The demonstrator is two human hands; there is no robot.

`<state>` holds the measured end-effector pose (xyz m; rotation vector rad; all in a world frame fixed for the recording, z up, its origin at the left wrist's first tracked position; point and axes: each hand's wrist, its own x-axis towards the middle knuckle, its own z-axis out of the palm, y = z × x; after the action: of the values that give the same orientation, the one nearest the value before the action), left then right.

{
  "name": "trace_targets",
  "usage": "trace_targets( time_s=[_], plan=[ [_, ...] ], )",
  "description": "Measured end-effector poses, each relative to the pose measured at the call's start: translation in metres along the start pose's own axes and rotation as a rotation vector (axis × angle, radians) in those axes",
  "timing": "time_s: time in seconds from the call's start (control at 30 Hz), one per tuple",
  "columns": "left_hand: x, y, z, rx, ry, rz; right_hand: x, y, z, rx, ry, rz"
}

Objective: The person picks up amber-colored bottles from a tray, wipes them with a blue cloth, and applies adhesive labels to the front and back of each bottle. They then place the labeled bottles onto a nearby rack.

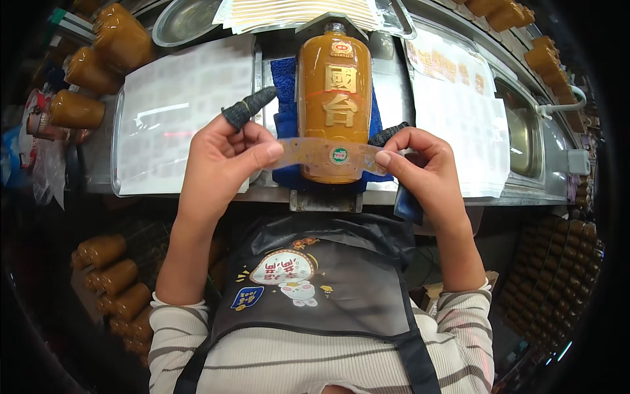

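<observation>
A brown glazed bottle with raised gold characters lies on a blue cloth, its neck pointing away from me. Across its lower part stretches a clear film strip with a small green round emblem. My left hand pinches the strip's left end between thumb and a finger; its forefinger, in a black finger cover, points outward. The right end is pinched by my right hand, whose forefinger also wears a black cover. Below that palm hangs a dark blue flat piece; how it is held is hidden.
White sheets with faint marks lie on a left tray and on the right worktop. A sink with a tap is at far right. More brown bottles stand left. Striped papers lie behind the bottle.
</observation>
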<state>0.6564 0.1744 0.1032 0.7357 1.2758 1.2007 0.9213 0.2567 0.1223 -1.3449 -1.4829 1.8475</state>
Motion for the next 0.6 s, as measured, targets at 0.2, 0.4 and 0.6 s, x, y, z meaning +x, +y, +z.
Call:
trace_targets(
  time_s=[0.2, 0.4, 0.6],
  plan=[
    [0.012, -0.014, -0.003, 0.031, 0.013, -0.002, 0.009, 0.003, 0.004, 0.029, 0.042, -0.027],
    [0.016, -0.017, -0.001, -0.017, -0.019, -0.037, 0.011, 0.007, 0.007, 0.029, 0.051, -0.013],
    [0.016, -0.022, 0.003, -0.106, -0.032, -0.060, 0.013, 0.003, 0.006, -0.007, 0.045, 0.001]
  ],
)
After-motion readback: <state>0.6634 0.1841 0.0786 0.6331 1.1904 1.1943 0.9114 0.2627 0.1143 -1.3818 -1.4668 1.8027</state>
